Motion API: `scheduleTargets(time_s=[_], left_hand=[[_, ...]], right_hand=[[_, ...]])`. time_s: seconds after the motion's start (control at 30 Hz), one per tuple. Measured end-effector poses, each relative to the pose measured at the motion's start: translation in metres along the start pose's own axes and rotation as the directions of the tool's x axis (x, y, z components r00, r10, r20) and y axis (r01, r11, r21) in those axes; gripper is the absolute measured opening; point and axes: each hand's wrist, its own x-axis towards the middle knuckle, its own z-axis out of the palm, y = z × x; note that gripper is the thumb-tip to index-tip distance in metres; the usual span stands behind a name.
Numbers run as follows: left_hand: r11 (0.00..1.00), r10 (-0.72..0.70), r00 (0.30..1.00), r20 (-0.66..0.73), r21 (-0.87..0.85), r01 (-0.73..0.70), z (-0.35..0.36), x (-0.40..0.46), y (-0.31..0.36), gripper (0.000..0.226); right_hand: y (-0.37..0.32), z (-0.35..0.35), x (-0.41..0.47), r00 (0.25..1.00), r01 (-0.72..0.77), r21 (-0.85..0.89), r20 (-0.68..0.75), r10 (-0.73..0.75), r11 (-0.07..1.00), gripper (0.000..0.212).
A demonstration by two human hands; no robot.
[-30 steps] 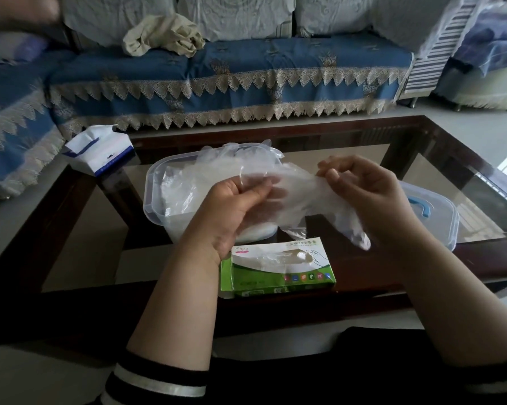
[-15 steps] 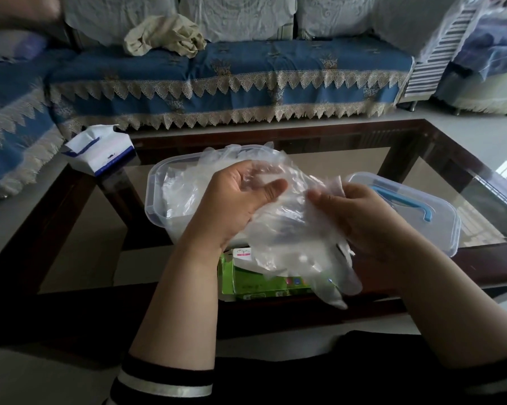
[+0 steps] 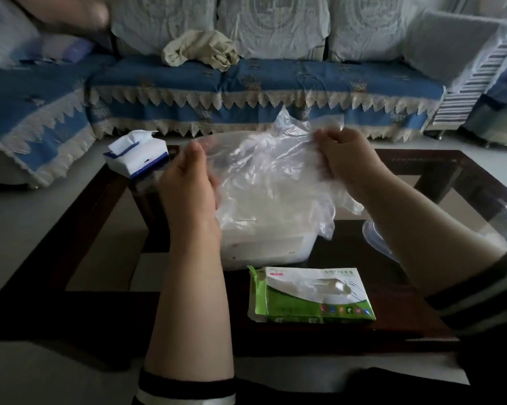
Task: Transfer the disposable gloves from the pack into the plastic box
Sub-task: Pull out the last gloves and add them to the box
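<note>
- Gloves (image 3: 264,171), thin and clear, hang stretched between two raised hands above the plastic box (image 3: 275,244) in the head view.
- Left hand (image 3: 187,182) pinches the near left edge of the film, thumb up, fingers curled into the plastic; its grip is closed on the gloves.
- Right hand (image 3: 343,159) clasps the upper right corner in a closed grip, with a crumpled peak of film rising just beyond the knuckles.
- Loose glove fingers trail down past the right wrist toward the box's right side.
- Plastic box sits on the glass tabletop (image 3: 100,258), showing pale and cloudy through the film held over it.
- Green-and-white glove pack (image 3: 310,296) lies flat on the tabletop just in front of the box, its left end torn open.
- Part of a clear lid (image 3: 375,238) shows to the right, mostly hidden behind the right forearm.
- White-and-blue tissue pack (image 3: 136,154) stands at the far left corner of the tabletop.
- Blue sofa (image 3: 261,83) with lace trim runs behind, a beige cloth (image 3: 199,49) bunched on its seat.
</note>
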Motion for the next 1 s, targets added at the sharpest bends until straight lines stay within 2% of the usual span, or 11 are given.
scheduleTargets(time_s=[0.17, 0.27, 0.37, 0.5, 0.6, 0.7, 0.73, 0.77, 0.83, 0.93, 1.0], left_hand=[[0.976, 0.144, 0.907, -0.395, -0.093, -0.196, -0.020, 0.016, 0.014, 0.026], [0.953, 0.169, 0.857, -0.487, -0.140, -0.268, -0.031, 0.024, 0.021, 0.026], [0.960, 0.173, 0.883, -0.436, -0.125, -0.250, -0.038, 0.023, 0.023, 0.029], [0.968, 0.160, 0.950, -0.269, -0.144, -0.204, -0.041, 0.025, 0.026, 0.030], [0.960, 0.121, 0.988, -0.092, -0.241, -0.140, -0.044, 0.030, 0.025, 0.027], [0.955, 0.120, 0.980, 0.157, -0.288, -0.071, -0.047, 0.034, 0.017, 0.027], [0.955, 0.120, 0.960, 0.253, -0.293, -0.042, -0.047, 0.035, 0.014, 0.027], [0.951, 0.117, 0.931, 0.346, -0.310, -0.004, -0.047, 0.035, 0.013, 0.028], [0.917, 0.121, 0.870, 0.478, -0.389, 0.086, -0.039, 0.031, 0.014, 0.029], [0.848, 0.174, 0.823, 0.541, -0.507, 0.153, -0.026, 0.023, 0.017, 0.033], [0.844, 0.154, 0.837, 0.525, -0.510, 0.165, -0.021, 0.020, 0.018, 0.040]], right_hand=[[0.017, 0.046, 0.031, 0.977, 0.110, -0.432, 0.214, -0.017, 0.895, 0.021], [0.027, 0.067, 0.036, 0.968, 0.175, -0.621, 0.252, -0.017, 0.764, 0.023], [0.034, 0.079, 0.036, 0.968, 0.213, -0.717, 0.246, -0.045, 0.664, 0.033], [0.037, 0.082, 0.030, 0.961, 0.268, -0.835, 0.265, -0.076, 0.480, 0.067], [0.032, 0.071, 0.027, 0.921, 0.317, -0.885, 0.200, -0.334, 0.343, 0.082], [0.019, 0.063, 0.020, 0.740, 0.504, -0.655, -0.008, -0.672, 0.563, 0.067], [0.010, 0.062, 0.017, 0.756, 0.564, -0.436, -0.068, -0.651, 0.702, 0.061], [0.001, 0.064, 0.013, 0.836, 0.535, -0.148, -0.045, -0.546, 0.832, 0.059], [-0.014, 0.071, 0.005, 0.920, 0.234, 0.303, 0.238, -0.311, 0.924, 0.068], [-0.016, 0.091, -0.010, 0.770, -0.127, 0.468, 0.602, -0.210, 0.875, 0.100], [-0.014, 0.099, -0.022, 0.687, -0.218, 0.503, 0.688, -0.235, 0.837, 0.093]])
